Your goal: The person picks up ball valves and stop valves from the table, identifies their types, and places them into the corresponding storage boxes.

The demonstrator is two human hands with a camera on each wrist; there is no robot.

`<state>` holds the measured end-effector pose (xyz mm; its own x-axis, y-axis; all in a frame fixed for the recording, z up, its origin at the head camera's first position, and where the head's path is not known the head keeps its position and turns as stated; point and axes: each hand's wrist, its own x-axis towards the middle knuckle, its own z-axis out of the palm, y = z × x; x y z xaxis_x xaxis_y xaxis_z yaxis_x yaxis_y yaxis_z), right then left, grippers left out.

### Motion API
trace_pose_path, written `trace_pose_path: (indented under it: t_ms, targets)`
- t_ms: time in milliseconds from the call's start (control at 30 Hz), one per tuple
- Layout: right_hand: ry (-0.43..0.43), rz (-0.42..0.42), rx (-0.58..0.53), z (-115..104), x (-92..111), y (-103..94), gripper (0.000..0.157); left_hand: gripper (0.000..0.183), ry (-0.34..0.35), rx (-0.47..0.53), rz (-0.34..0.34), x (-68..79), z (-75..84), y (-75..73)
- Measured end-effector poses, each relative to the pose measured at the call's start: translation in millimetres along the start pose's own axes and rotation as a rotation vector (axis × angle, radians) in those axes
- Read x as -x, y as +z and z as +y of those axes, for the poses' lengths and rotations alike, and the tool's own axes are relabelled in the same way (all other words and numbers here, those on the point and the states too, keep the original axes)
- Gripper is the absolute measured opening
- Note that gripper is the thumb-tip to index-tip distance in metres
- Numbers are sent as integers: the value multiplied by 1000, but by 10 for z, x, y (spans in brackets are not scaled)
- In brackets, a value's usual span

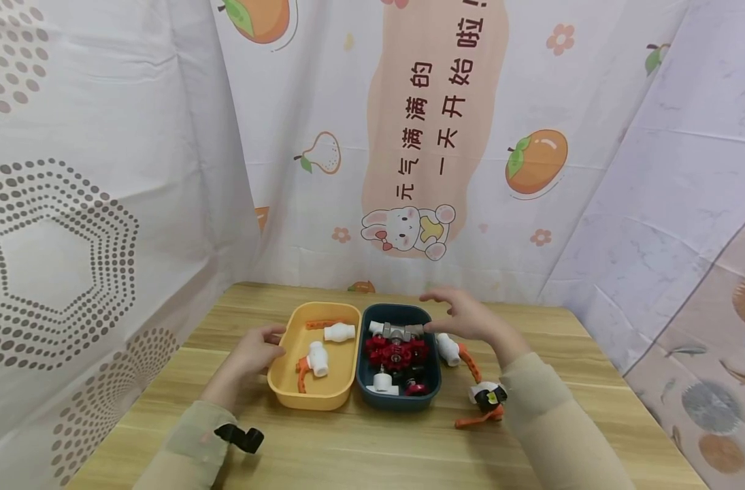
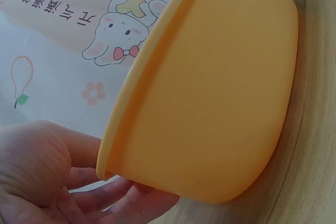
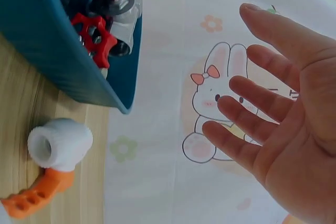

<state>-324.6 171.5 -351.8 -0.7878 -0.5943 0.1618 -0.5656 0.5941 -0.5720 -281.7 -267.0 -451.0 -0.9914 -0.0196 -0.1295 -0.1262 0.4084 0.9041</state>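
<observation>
My left hand (image 1: pixel 257 352) is at the left side of a yellow bin (image 1: pixel 276 389), its loosely bent fingers beside the rim. In the left wrist view the bin's outer wall (image 2: pixel 210 87) hides part of the fingers (image 2: pixel 139 203). Inside the bin lie white plastic valve pieces (image 1: pixel 339 332) and a white ball valve (image 1: pixel 318 358) with an orange handle. My right hand (image 1: pixel 467 316) hovers by the right rim of a dark blue bin (image 1: pixel 387 403), fingers spread and holding nothing. That bin holds several metal and white valves with red handwheels (image 1: pixel 396 352).
Right of the blue bin, a white ball valve (image 1: pixel 448 350) with an orange handle lies on the wooden table (image 1: pixel 323 449). Another white valve (image 1: pixel 479 395) with an orange handle lies nearer, by the right forearm; a black strap partly covers it. Printed curtains (image 1: pixel 323 224) surround the table.
</observation>
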Motion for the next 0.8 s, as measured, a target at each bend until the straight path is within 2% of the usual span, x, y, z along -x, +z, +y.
trace_pose_path:
  t_ms: [300,800]
  targets:
    - [17,37,-6,82,189,-65,55,54,-13,6,-11,-22,-8,9]
    - [51,31,36,267,467,-145,61,54,2,23,-18,0,5,-14]
